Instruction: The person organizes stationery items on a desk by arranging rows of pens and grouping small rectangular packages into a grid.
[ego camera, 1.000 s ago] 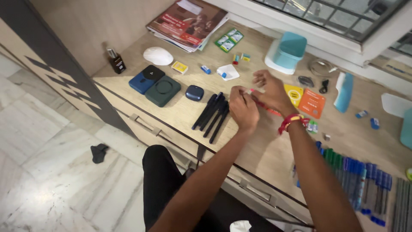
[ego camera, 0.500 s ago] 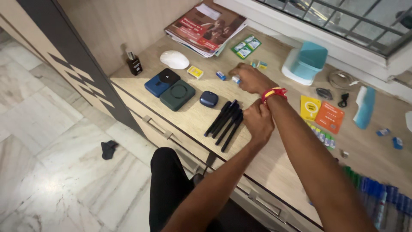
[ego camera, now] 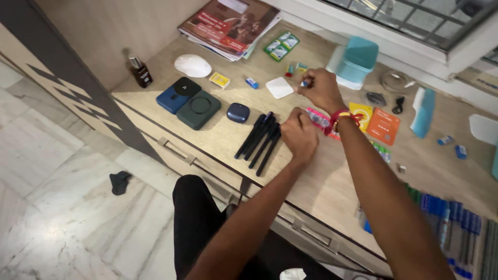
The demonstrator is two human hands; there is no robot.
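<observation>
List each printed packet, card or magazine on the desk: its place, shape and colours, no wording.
Magazine stack: far left corner, rectangular, red cover.
Green packets: beside the stack, small rectangles.
Yellow box: near the white mouse, tiny.
Yellow card and orange card: right of the right hand, flat.

Beside the black pens [ego camera: 259,136], our left hand [ego camera: 299,136] is hiding its grip, and our right hand [ego camera: 322,89] is covering a tiny blue item.

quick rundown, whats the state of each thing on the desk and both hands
left hand: closed in a fist, resting by the black pens
right hand: pinching a small blue item at its fingertips
black pens: lying flat, bunched side by side
white square pad: lying flat, apart from the hand
magazines: stacked, closed
small dark bottle: upright, capped
teal box: lid shut
</observation>
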